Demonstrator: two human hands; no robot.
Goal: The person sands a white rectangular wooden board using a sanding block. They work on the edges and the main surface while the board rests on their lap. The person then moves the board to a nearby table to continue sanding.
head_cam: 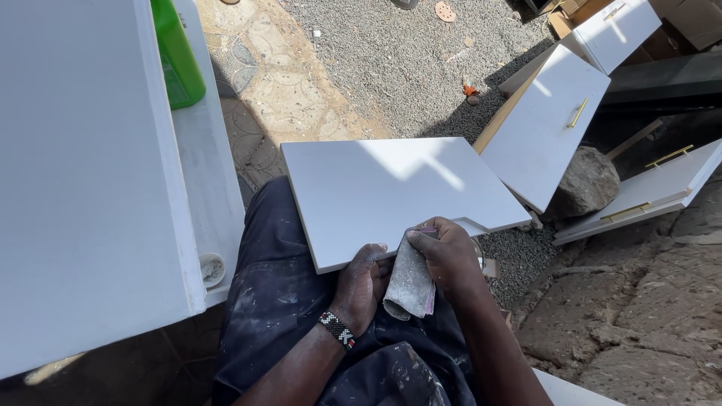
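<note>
Gravel lay beyond our lap, where the white board (391,192) rested; our left hand (361,286) gripped its near edge, our right hand (449,256) clutching folded sandpaper (410,282) just beside.

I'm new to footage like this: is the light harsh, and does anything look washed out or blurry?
Head view: hard sunlight, crisp dark shadows on the gravel; the white panel on the lap glares in sunlit patches, the large white board at left looks evenly pale; both hands stay sharp, no visible blur.
</note>
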